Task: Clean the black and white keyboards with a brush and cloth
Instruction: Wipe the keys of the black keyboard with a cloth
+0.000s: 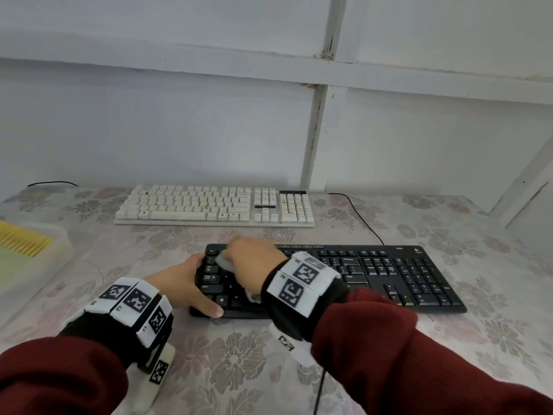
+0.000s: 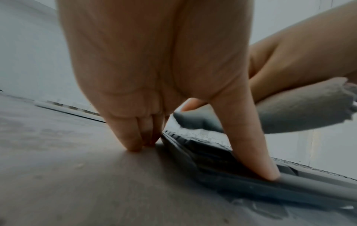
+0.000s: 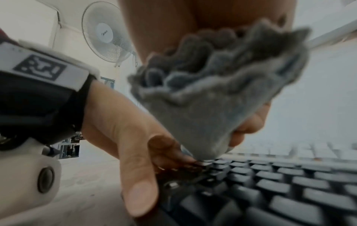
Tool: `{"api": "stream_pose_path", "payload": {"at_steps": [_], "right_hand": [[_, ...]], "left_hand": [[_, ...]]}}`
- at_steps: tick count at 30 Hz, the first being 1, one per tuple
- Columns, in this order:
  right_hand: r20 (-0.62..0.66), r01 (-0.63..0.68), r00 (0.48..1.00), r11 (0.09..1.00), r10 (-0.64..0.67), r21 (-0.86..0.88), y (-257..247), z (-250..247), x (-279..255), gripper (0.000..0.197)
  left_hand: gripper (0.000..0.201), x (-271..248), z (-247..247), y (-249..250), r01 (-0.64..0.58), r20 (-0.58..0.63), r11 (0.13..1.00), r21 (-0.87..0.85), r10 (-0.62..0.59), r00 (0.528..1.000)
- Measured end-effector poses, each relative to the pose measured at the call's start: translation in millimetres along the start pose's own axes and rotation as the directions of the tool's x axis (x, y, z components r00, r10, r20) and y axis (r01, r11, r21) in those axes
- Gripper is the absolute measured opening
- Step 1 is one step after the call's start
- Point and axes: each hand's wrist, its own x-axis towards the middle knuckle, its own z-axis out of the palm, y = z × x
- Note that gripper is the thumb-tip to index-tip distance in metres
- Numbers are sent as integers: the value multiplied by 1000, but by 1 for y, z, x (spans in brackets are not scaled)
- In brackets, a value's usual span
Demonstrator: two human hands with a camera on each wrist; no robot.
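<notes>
The black keyboard (image 1: 374,277) lies near me on the floral table; the white keyboard (image 1: 209,205) lies behind it by the wall, with brown specks on some keys. My left hand (image 1: 191,283) holds the black keyboard's left end, thumb (image 2: 251,145) on the front rim and fingers (image 2: 131,137) down at the left edge. My right hand (image 1: 251,256) grips a bunched grey cloth (image 3: 212,91) and presses it on the upper-left keys (image 3: 251,172). The cloth (image 1: 223,260) sticks out from both sides of the fist.
A translucent tub (image 1: 45,265) at the left edge holds something yellow with bristles (image 1: 24,242). A black cable (image 1: 365,220) runs from the wall to the black keyboard. The wall stands right behind the white keyboard. A wall fan (image 3: 106,32) shows in the right wrist view.
</notes>
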Motion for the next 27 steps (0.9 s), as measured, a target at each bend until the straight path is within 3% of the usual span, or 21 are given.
{"api": "stream_pose_path", "payload": {"at_steps": [3,5,7,11,14,17,24,27], "right_hand": [[81,-1,997,999,4,-38,-24,9,21,16],[93,-8,996,999,12,-48,-30,14,25,31],[95,0,995,999,3,-34,-26,14,22,33],[144,63,988,991,-46,-114,-6,14,11,36],[149,39,989,992,-20,-122,10,19,0,33],[119,14,993,996,-4,-88,27,20,-15,15],[126,-134,981,985,148,-110,34,3,-26,22],[54,-53,997,998,55,-39,10,-1,-9,23]], "left_hand": [[147,-1,2,3,8,-17,998,65,-7,1000],[149,-1,1,5,25,-33,996,90,-23,999],[141,-2,1,4,40,-42,995,87,-36,998],[155,1,0,-2,6,-25,1000,29,-5,1000],[152,1,-1,-5,4,-18,1000,-11,-4,1000],[151,2,-1,-7,2,-20,1000,-11,-2,1000],[150,4,-1,-10,11,-19,1000,-12,-11,1000],[152,2,0,-6,6,-25,1000,1,-6,1000]]}}
